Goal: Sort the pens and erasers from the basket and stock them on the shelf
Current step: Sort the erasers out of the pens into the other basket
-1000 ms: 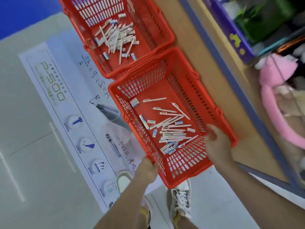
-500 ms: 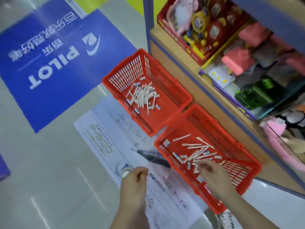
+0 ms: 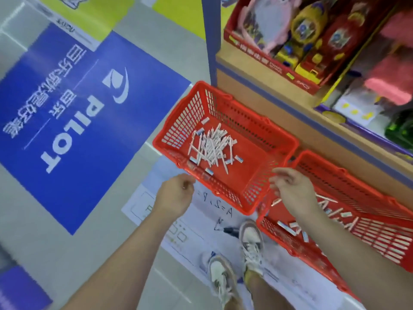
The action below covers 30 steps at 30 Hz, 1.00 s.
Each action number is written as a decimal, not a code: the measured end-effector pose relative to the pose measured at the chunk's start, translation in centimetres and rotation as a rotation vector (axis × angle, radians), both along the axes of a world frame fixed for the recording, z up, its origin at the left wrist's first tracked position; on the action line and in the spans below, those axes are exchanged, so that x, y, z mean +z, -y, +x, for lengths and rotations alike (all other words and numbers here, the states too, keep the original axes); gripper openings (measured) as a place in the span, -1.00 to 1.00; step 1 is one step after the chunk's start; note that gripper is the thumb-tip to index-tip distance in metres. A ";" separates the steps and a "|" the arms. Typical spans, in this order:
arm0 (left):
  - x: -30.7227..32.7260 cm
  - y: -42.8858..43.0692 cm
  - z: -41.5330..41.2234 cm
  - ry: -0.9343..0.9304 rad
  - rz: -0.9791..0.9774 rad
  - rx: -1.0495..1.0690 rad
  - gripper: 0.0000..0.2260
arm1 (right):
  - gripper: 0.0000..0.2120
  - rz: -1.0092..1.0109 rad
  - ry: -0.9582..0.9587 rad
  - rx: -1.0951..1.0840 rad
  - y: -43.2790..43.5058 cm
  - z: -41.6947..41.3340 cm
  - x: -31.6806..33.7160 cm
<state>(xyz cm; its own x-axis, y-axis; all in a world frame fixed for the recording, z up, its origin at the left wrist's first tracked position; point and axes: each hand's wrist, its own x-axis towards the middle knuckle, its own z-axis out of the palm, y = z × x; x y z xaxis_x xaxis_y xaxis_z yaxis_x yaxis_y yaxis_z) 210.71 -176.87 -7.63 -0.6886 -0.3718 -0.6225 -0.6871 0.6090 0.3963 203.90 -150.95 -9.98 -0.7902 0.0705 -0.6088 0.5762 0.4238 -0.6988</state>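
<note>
Two red baskets sit on the floor against the foot of the shelf. The left basket, which is also the farther one, holds a heap of white pens near its middle, with small erasers scattered round the heap. The right basket is nearer and touches the left one at a corner; more pens and erasers lie loose on its bottom.

The hands are apart. The left hand hangs just beside the near rim of the left basket with its fingers curled in; I cannot tell whether it pinches anything. The right hand hovers over the corner where the baskets meet, fingers loose and spread, holding nothing.

Boxed toys stand on the shelf. A blue floor sign lies to the left, and a white poster under the person's shoes.
</note>
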 end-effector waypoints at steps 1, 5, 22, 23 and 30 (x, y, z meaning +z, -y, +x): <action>-1.5 0.4 -1.4 -0.006 0.004 -0.032 -0.81 | -0.73 -0.013 -0.013 -0.016 0.9 -1.1 -1.0; -7.8 1.2 -6.1 -0.019 -0.031 -0.206 -0.80 | -0.72 0.003 -0.012 -0.022 4.1 -4.4 -6.6; -37.0 5.1 -18.9 0.020 -0.291 -0.945 -0.79 | -0.61 0.513 -0.012 0.390 13.7 -9.9 -36.2; -37.4 4.9 -19.1 0.007 -0.276 -0.980 -0.78 | -0.65 0.570 -0.041 0.406 14.4 -10.1 -36.8; -37.6 4.0 -20.4 0.084 -0.208 -0.981 -0.68 | -0.70 0.400 0.100 0.192 15.0 -10.2 -38.5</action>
<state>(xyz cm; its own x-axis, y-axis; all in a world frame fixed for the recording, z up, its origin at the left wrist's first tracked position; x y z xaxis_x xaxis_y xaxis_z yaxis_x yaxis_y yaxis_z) 190.34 -180.90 -45.26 -0.7057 0.2291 -0.6705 0.1340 0.9723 0.1913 193.67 -165.95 -48.50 -0.7505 0.1736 -0.6376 0.5173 0.7548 -0.4034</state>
